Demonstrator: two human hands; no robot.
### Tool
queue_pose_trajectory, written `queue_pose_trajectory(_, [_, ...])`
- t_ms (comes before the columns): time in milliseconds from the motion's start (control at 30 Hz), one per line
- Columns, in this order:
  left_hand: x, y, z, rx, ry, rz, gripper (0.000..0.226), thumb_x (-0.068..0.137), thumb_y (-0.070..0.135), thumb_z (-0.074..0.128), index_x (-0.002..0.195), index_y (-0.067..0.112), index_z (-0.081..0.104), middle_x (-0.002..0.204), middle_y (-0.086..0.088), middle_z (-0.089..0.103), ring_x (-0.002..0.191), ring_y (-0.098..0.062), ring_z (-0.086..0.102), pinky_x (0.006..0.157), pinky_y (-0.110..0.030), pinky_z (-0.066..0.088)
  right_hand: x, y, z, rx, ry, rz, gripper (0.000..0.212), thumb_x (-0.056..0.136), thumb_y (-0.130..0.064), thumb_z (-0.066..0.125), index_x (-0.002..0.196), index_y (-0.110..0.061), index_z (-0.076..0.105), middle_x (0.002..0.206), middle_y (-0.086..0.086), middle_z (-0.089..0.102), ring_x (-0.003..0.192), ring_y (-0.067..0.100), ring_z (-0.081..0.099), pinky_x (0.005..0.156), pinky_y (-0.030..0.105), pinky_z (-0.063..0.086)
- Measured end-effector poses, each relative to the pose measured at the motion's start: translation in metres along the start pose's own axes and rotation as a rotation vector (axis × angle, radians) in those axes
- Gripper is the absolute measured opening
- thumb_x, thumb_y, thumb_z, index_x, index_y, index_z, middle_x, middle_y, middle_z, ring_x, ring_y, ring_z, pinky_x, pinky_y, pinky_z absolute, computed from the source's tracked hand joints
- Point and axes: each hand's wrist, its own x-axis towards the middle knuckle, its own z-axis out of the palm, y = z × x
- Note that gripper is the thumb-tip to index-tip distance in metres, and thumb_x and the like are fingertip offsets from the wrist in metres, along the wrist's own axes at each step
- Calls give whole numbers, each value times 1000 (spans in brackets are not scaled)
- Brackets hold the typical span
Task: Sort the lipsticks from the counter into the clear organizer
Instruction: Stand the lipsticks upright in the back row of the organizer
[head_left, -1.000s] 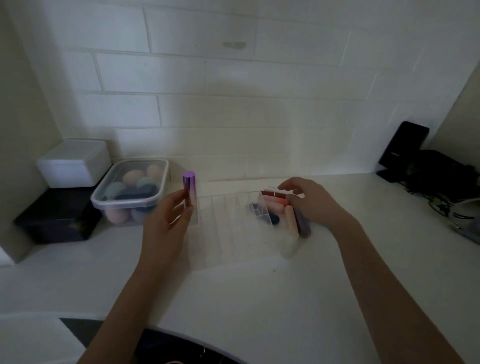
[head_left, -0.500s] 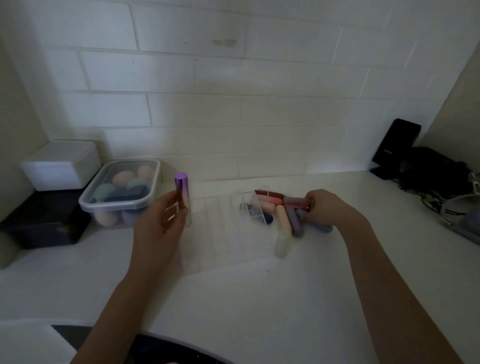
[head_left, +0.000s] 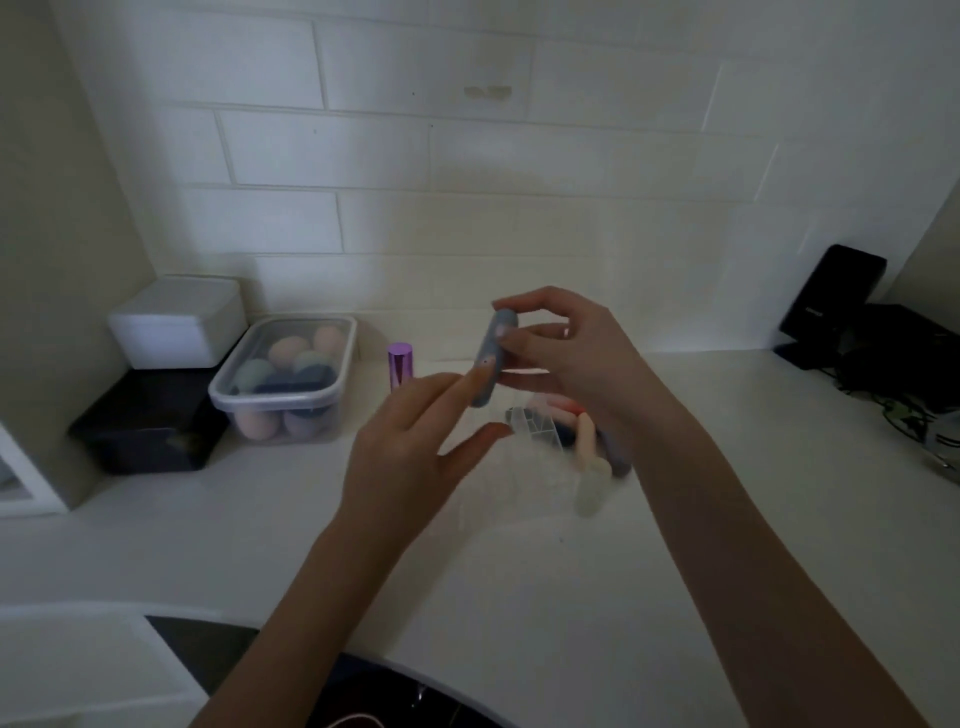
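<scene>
My right hand (head_left: 566, 358) holds a grey-blue lipstick (head_left: 491, 358) upright above the clear organizer (head_left: 524, 467), which lies on the white counter. My left hand (head_left: 410, 447) is open below it, fingertips touching the lipstick's lower end. A purple lipstick (head_left: 401, 366) stands upright at the organizer's far left corner, free of either hand. Several lipsticks (head_left: 582, 426) in pink, peach, dark blue and pale tones lie in a heap at the organizer's right end, partly hidden by my right wrist.
A clear lidded tub (head_left: 285, 384) of makeup sponges sits to the left, beside a white box (head_left: 176, 322) on a black box (head_left: 145, 431). Black devices and cables (head_left: 883, 353) fill the right corner. A dark basin edge (head_left: 363, 691) lies below my arms.
My left hand set the purple lipstick upright and let go. My right hand took a grey-blue lipstick from the heap and lifted it; the left hand moved right under it.
</scene>
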Motion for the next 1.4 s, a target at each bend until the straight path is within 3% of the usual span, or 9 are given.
queue_pose_trajectory(200, [-8,-7,-1,-114,131,-257,33,84,18,61,113,1,62,106,-11,66,94,-15,60,84,-25,51,4,8,4,53,-110,101,13,85,-6,67,89,-5,54,91,16,69,78,22,73,67,26,60])
queue_pose_trajectory(300, [-11,-7,-3,-154,186,-306,35,85,10,63,119,5,58,117,-3,60,100,-11,61,88,-25,50,5,12,-1,-166,-209,108,19,81,-5,71,82,-7,52,88,10,69,80,17,72,69,24,60])
queue_pose_trajectory(400, [-12,-6,-1,-154,208,-349,40,80,4,66,119,4,57,115,0,59,96,-1,58,86,-11,46,4,11,-2,-285,-297,84,28,81,-2,70,106,-8,59,91,11,66,78,14,66,74,23,59])
queue_pose_trajectory(567, [-14,-9,4,-64,228,-280,30,76,-1,70,106,0,66,115,-9,61,101,-12,59,92,-14,45,2,11,2,-480,-448,12,70,83,-6,69,134,-46,43,108,12,64,92,27,69,88,29,56])
queue_pose_trajectory(733, [-15,-17,5,62,254,-255,14,80,3,67,93,-2,70,92,-16,68,90,-19,56,89,-13,37,8,21,18,-374,-221,-86,49,78,-2,72,117,-27,55,90,12,61,80,30,71,75,41,61])
queue_pose_trajectory(833, [-16,-18,4,-42,304,-437,16,86,9,59,98,-1,65,95,-10,64,88,-19,57,81,-18,45,15,28,19,-282,1,-161,36,79,-2,71,108,-16,55,86,12,64,79,23,68,71,40,62])
queue_pose_trajectory(967, [-17,-22,4,-266,270,-691,22,94,6,48,110,10,62,102,2,64,93,2,57,79,-5,39,16,42,30,-213,157,-212,28,81,-3,69,104,-17,59,84,15,70,77,22,72,68,31,62])
queue_pose_trajectory(1133, [-19,-26,11,-421,102,-769,26,94,18,53,119,19,59,107,12,64,100,5,57,81,-7,40,21,58,50,-398,122,-298,28,81,-11,69,107,-21,62,80,9,72,76,20,69,76,33,58])
queue_pose_trajectory(1400, [-21,-32,15,-493,80,-770,33,81,18,71,110,26,58,99,11,64,91,-4,60,78,-11,43,22,64,55,-611,43,-315,29,94,-20,55,121,-20,64,114,3,71,106,14,63,95,26,47])
